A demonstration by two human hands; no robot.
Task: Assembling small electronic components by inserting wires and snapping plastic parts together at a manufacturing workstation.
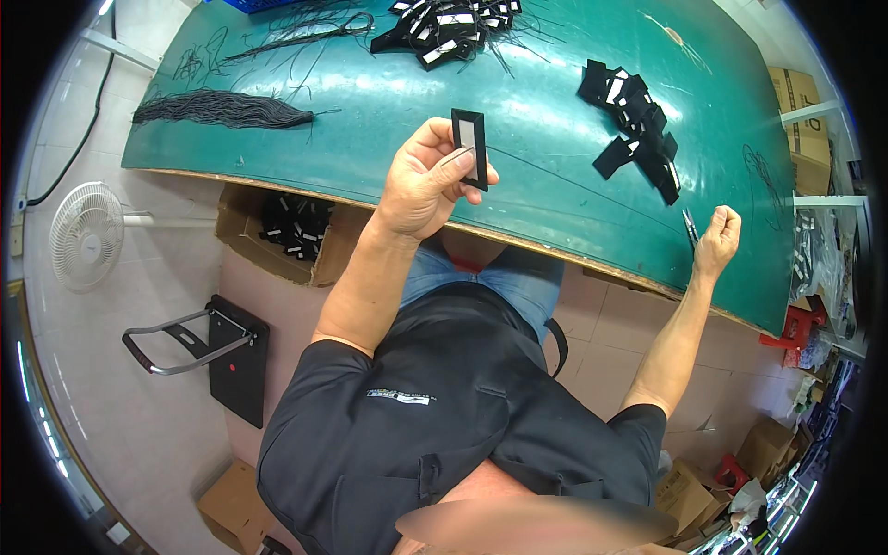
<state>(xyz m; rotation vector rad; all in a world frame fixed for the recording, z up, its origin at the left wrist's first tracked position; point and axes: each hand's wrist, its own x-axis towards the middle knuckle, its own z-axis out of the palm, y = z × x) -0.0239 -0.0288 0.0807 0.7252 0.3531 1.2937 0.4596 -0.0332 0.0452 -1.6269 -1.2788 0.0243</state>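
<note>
My left hand (427,180) pinches a black rectangular piece with a pale panel (467,139) between thumb and fingers, held upright above the table's near edge. From it a thin dark cord (573,188) runs taut to the right. At the other end my right hand (718,242) is closed, with the cord leading to it; its exact grip on the cord is hidden. A slim pointed metal tool (690,228) sticks out beside the right hand's fingers. I cannot tell whether that hand holds the tool or it lies on the table.
On the green table (370,157) lie a bundle of dark cords (222,111), a pile of black pieces (449,28) at the far side and another pile (638,120) to the right. Below the edge stands an open carton (242,231); left are a white fan (88,236) and a folding trolley (236,361).
</note>
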